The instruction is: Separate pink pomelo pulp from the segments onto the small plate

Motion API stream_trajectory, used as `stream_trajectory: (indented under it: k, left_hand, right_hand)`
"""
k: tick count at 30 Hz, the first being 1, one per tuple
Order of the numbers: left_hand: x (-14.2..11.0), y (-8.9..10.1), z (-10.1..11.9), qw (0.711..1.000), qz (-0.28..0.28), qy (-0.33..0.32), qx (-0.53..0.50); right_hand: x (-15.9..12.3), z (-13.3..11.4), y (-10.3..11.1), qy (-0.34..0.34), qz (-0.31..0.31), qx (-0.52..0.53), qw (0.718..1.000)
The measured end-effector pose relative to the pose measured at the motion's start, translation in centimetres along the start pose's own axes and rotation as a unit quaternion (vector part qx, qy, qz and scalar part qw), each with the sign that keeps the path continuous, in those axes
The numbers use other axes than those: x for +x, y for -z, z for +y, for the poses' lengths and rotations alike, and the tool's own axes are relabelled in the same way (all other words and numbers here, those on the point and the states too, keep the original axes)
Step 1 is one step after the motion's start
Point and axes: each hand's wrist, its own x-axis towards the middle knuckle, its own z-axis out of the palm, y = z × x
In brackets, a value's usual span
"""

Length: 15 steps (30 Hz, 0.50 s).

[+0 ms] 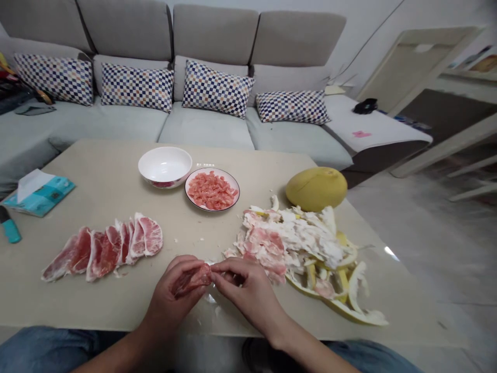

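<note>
My left hand [176, 287] is closed round a pomelo segment [194, 278] with red flesh, held just above the near side of the table. My right hand [246, 290] pinches at the segment's right end with thumb and forefinger. Whether a bit of membrane is between those fingertips is too small to see. Left of my hands lies a row of pomelo segments [106, 248] still in their pale skins. Beyond my hands, a dark-rimmed plate [202, 207] holds a heap of peeled red pomelo flesh [213, 190]. To the right spreads a pile of white pith and peel [306, 243].
A white bowl [165, 163] stands left of the plate. A whole yellow pomelo [316, 188] rests at the far right of the table [163, 305]. On the left are a tissue pack [48, 194] and a teal-handled tool [11, 230]. A grey sofa [205, 127] stands behind.
</note>
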Motion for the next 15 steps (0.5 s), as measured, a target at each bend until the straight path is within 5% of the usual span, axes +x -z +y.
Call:
stream_trajectory:
  k: [6,15]
  left_hand:
    - [-0.21,-0.10,-0.22,0.999,-0.006,-0.015,0.038]
    - [-0.12,-0.30,-0.21,0.998,-0.025,-0.038,0.046]
  right_hand:
    - [-0.32,0.26,-0.18,0.075,0.014,-0.072,0.994]
    - [-0.26,0.11,-0.07,0.083,0.019,-0.096,0.992]
